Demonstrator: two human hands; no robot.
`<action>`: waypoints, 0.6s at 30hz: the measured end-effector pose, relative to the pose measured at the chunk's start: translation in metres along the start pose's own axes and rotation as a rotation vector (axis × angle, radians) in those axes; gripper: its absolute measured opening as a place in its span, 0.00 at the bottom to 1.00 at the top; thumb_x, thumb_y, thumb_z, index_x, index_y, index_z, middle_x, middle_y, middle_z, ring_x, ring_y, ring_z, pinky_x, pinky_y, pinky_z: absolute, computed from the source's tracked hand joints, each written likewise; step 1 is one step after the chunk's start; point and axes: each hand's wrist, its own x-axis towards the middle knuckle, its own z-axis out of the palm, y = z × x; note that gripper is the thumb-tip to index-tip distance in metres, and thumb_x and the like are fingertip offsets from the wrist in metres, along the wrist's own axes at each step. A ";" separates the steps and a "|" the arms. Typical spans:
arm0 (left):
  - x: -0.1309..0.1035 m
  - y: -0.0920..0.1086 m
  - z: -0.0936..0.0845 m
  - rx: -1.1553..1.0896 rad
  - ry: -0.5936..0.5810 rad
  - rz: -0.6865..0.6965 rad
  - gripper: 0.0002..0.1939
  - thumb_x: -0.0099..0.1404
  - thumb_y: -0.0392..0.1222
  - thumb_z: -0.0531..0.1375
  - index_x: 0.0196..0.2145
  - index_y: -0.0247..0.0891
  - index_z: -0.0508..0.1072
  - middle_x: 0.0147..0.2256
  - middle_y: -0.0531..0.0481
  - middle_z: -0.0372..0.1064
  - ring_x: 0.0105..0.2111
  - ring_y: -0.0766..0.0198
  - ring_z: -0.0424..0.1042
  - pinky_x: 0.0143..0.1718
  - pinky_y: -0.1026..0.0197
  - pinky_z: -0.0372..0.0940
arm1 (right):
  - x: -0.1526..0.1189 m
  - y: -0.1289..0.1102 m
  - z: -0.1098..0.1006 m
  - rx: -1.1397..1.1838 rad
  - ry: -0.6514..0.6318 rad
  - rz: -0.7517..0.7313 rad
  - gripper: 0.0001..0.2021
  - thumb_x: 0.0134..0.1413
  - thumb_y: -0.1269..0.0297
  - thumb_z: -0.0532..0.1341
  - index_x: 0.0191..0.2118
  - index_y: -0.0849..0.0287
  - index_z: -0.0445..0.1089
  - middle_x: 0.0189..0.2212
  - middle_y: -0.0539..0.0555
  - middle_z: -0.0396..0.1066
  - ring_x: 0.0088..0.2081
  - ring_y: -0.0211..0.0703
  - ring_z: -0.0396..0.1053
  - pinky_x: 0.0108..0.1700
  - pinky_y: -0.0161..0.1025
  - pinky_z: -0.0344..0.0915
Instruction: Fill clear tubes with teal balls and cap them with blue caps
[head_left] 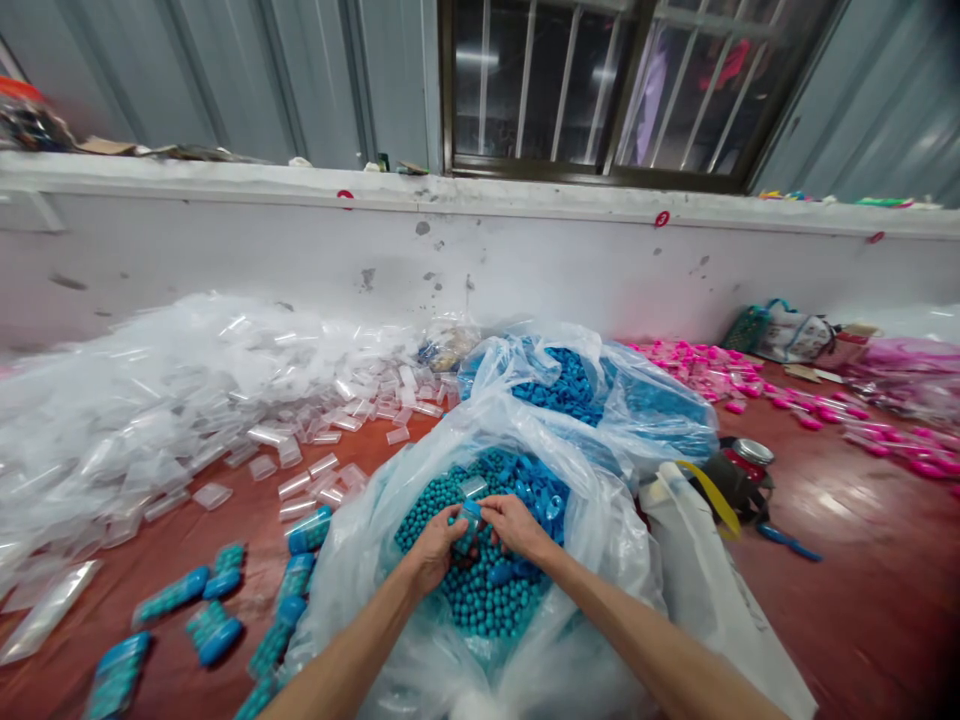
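My left hand is closed around a small clear plastic container with a blue cap on its upper end. From the other side, the fingers of my right hand pinch at the cap's edge. Both hands are over an open clear plastic bag. Inside it lie many turquoise beads and, at the upper right, a heap of blue caps. What the container holds is partly hidden by my fingers.
Left of the bag lie several capped containers of turquoise beads. Beyond them spreads a large pile of clear plastic tubes. A second bag of blue pieces stands behind. Pink pieces, a lidded jar and a white sack are right.
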 end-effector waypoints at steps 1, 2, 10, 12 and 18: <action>-0.001 0.002 0.001 -0.012 0.012 0.017 0.40 0.40 0.56 0.66 0.48 0.34 0.61 0.28 0.52 0.66 0.22 0.69 0.64 0.22 0.67 0.57 | -0.001 -0.001 -0.001 -0.007 0.006 -0.026 0.14 0.52 0.67 0.50 0.37 0.58 0.72 0.26 0.50 0.69 0.18 0.33 0.61 0.18 0.28 0.55; -0.002 0.004 0.002 -0.019 0.028 0.026 0.40 0.41 0.55 0.67 0.48 0.34 0.60 0.27 0.53 0.66 0.22 0.69 0.64 0.22 0.67 0.58 | -0.003 -0.003 -0.001 -0.012 0.013 -0.057 0.14 0.52 0.67 0.50 0.36 0.58 0.73 0.25 0.49 0.69 0.19 0.33 0.61 0.19 0.28 0.55; -0.005 -0.006 0.015 0.208 0.313 0.108 0.25 0.49 0.52 0.59 0.43 0.36 0.64 0.17 0.61 0.54 0.16 0.72 0.55 0.17 0.68 0.54 | -0.017 -0.013 -0.001 -0.070 -0.019 -0.223 0.13 0.52 0.67 0.50 0.28 0.59 0.72 0.17 0.46 0.59 0.22 0.34 0.57 0.26 0.30 0.56; -0.005 -0.007 0.018 0.232 0.345 0.157 0.22 0.50 0.50 0.58 0.41 0.37 0.64 0.16 0.62 0.50 0.16 0.72 0.53 0.16 0.69 0.53 | -0.019 -0.016 -0.003 -0.090 -0.012 -0.271 0.13 0.52 0.68 0.50 0.25 0.59 0.71 0.17 0.46 0.57 0.23 0.34 0.56 0.28 0.31 0.57; -0.016 0.018 0.019 0.135 0.128 0.071 0.28 0.47 0.53 0.61 0.43 0.38 0.60 0.25 0.56 0.64 0.22 0.67 0.66 0.22 0.67 0.58 | -0.016 -0.026 -0.016 0.286 -0.051 0.022 0.15 0.42 0.72 0.55 0.40 0.61 0.66 0.19 0.43 0.57 0.19 0.32 0.57 0.20 0.31 0.59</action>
